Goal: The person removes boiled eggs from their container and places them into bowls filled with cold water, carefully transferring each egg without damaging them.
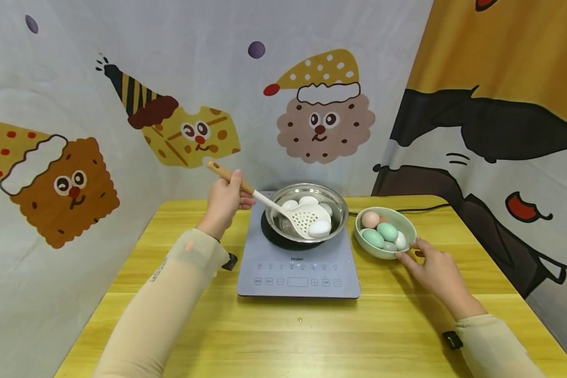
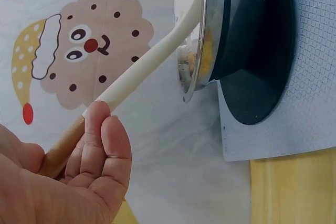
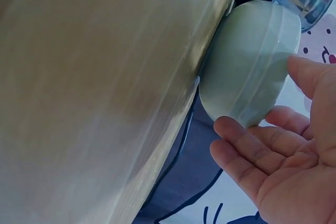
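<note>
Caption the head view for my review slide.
Left hand holds a skimmer bearing a white egg at a pan of eggs on a cooktop; right hand touches a bowl of eggs.

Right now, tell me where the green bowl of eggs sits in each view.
Head: the green bowl is right of centre.
Left wrist: not in it.
Right wrist: the bowl is at upper right, seen from the side.
Shared landmark: the pinkish printed biscuit, upper left in left wrist, cut by the right edge in right wrist.

The pan (image 1: 342, 214) stands on the cooker (image 1: 297, 272), left of the bowl (image 1: 377, 253) holding eggs (image 1: 387, 231).
</note>
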`<state>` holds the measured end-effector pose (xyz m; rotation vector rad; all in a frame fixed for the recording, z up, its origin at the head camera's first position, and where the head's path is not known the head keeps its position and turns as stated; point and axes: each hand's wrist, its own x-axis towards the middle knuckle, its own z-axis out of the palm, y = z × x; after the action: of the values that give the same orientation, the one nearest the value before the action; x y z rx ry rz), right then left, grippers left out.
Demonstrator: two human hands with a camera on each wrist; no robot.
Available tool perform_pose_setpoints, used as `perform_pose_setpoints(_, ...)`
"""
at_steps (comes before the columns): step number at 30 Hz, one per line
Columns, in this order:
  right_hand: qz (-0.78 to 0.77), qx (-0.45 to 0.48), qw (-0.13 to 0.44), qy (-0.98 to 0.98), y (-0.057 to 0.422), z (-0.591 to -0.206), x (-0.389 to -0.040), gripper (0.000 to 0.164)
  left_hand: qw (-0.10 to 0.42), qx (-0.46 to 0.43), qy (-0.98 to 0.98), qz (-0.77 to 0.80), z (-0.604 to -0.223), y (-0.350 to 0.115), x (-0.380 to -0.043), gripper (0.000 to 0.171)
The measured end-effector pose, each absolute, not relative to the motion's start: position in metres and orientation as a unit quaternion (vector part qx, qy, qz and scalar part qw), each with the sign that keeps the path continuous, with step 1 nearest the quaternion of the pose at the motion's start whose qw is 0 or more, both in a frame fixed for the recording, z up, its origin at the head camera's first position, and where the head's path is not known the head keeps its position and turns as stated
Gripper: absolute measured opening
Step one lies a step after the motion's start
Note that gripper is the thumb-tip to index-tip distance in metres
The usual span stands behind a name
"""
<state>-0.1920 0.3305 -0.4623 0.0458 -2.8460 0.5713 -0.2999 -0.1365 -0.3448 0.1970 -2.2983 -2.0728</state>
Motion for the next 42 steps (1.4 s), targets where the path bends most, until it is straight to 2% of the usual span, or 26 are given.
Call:
perform_pose_setpoints(8, 0.195, 0.012, 0.112, -0.974, 0.330, -0.461, -0.192, 0.072, -0.003, 0.084, -0.712, -0.697, -0.350, -0.148, -0.296, 0.056)
perform_pose_setpoints(16, 0.196, 0.010, 0.110, -0.974, 0.328, -0.460, -0.191, 0.071, -0.092, 0.072, -0.691, -0.713, -0.353, -0.171, -0.288, 0.044)
perform_pose_setpoints(23, 0.195, 0.015, 0.115, -0.974, 0.328, -0.460, -0.190, 0.067, -0.152, 0.051, -0.656, -0.738, -0.357, -0.189, -0.281, 0.044)
perform_pose_setpoints(35, 0.192, 0.016, 0.116, -0.974, 0.328, -0.460, -0.190, 0.067, -0.123, 0.030, -0.651, -0.749, -0.348, -0.179, -0.263, 0.053)
perform_pose_setpoints(42, 0.194, 0.017, 0.117, -0.974, 0.330, -0.461, -0.190, 0.066, -0.107, 0.030, -0.641, -0.759, -0.332, -0.159, -0.261, 0.051)
